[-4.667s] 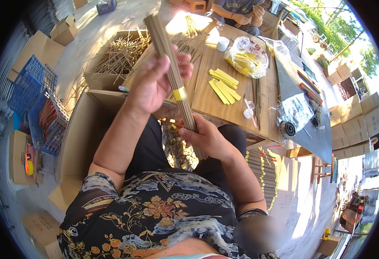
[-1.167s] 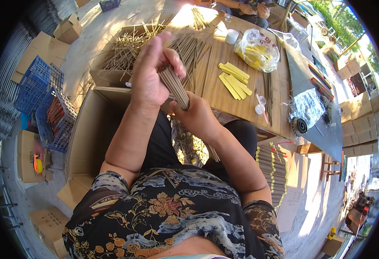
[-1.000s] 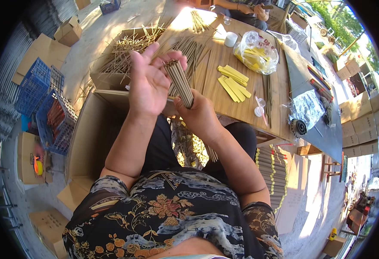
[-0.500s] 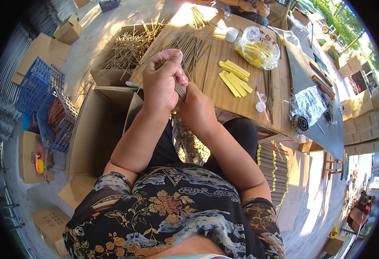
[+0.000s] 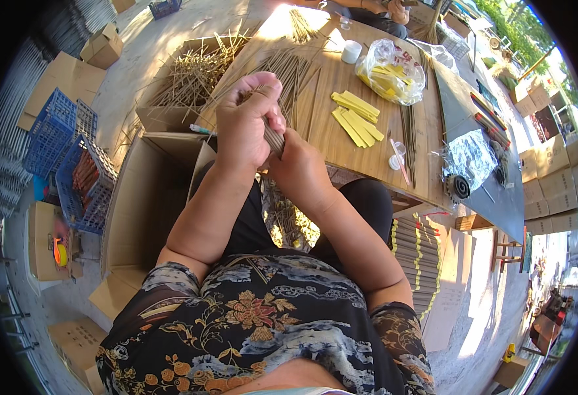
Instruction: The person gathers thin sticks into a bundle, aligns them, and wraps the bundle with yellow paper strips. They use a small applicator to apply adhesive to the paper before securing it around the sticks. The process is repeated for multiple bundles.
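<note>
A bundle of thin brown sticks [image 5: 275,140] is gripped in front of my chest by both hands. My left hand [image 5: 246,128] is wrapped round its upper end, thumb across the top. Just below and to the right, my right hand [image 5: 299,166] closes round the lower part, its fingers mostly hidden. More loose sticks [image 5: 289,72] lie on the wooden table [image 5: 331,141] beyond my hands. To their right are flat yellow strips [image 5: 356,125] and a clear plastic bag [image 5: 394,72] with more yellow pieces inside.
At left stand an open cardboard box [image 5: 127,204], a box heaped with loose sticks [image 5: 200,76] and blue crates [image 5: 55,131]. Banded stick bundles [image 5: 415,263] lie low at right. A white jar [image 5: 351,51] stands on the table; another person's hand [image 5: 397,11] shows at the far side.
Both hands keep their grip on the bundle and have barely moved. At the far side, the other person's hands have shifted slightly.
</note>
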{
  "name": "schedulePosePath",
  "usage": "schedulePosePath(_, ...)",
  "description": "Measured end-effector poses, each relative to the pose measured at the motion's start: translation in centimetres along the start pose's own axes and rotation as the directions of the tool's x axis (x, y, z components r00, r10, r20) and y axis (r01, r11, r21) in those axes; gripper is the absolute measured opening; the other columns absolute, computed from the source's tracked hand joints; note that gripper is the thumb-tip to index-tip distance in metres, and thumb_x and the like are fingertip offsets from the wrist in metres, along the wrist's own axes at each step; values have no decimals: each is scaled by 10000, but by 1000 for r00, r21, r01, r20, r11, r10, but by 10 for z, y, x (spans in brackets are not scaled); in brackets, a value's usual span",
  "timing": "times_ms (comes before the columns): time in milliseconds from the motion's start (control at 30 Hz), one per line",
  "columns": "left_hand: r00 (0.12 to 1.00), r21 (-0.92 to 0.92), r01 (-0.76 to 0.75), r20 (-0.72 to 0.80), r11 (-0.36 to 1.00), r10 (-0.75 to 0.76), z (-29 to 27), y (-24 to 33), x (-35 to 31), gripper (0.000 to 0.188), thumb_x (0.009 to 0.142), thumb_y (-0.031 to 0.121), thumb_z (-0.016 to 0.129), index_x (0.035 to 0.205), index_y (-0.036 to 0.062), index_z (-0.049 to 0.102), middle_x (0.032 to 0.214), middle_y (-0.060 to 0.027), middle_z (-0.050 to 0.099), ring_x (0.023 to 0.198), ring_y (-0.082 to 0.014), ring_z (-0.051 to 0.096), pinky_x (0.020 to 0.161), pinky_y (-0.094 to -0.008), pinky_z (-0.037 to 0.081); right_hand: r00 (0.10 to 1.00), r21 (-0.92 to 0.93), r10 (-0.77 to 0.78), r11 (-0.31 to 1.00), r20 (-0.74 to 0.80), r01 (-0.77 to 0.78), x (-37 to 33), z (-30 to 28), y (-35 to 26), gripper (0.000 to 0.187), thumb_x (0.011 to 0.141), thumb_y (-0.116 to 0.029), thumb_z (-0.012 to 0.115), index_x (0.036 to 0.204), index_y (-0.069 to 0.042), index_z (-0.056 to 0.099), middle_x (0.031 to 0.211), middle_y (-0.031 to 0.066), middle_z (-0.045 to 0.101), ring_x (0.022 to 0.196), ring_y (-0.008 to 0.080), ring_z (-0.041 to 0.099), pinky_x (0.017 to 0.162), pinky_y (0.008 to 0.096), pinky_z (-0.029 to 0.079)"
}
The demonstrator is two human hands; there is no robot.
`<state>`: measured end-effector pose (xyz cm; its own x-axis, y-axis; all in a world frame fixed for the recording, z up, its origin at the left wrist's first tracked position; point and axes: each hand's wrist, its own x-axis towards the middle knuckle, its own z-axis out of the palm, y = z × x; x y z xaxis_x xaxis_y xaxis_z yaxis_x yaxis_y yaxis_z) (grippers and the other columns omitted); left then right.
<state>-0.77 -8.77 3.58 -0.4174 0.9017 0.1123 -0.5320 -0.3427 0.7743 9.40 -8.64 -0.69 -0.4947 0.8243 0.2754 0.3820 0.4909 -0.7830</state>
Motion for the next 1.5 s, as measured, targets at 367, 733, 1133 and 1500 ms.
schedulePosePath(367, 978, -21, -197, -75, 980, 195, 0, 12, 7, 190, 781, 104, 643, 905, 4, 538, 514, -1, 437, 415, -82, 406, 405, -229, 367, 997, -126, -73, 990, -37, 68, 3, 2, -6, 226, 743, -157, 612, 789, 2, 459, 688, 223, 565, 672, 398, 566, 607, 450, 456)
schedulePosePath(733, 970, 307, -211, 185, 928, 159, -24, -15, -28, 538, 866, 258, 535, 1251, -45, 311, 1146, -158, 508, 1054, -190, 483, 916, -302, 355, 980, -102, -129, 988, -150, 114, 8, 0, 3, 173, 753, -126, 559, 834, -2, 469, 671, 203, 570, 655, 372, 580, 576, 439, 466)
schedulePosePath(1133, 977, 163, -195, 116, 967, 178, 17, -16, -31, 311, 821, 167, 617, 1011, -57, 515, 609, -3, 540, 560, -63, 519, 592, -201, 451, 951, -91, -236, 971, -200, 222, -3, 4, 13, 325, 756, -127, 561, 1056, -32, 485, 892, 173, 593, 791, 350, 590, 646, 381, 484)
schedulePosePath(1500, 732, 593, -680, 522, 431, 437, 42, 27, -39, 386, 783, 157, 659, 1104, -6, 522, 777, -72, 604, 677, -101, 562, 623, -246, 458, 877, 139, -466, 867, -121, 479, -6, -35, -11, 409, 749, -4, 586, 1141, -18, 472, 1108, 153, 476, 1051, 255, 463, 804, 332, 428)
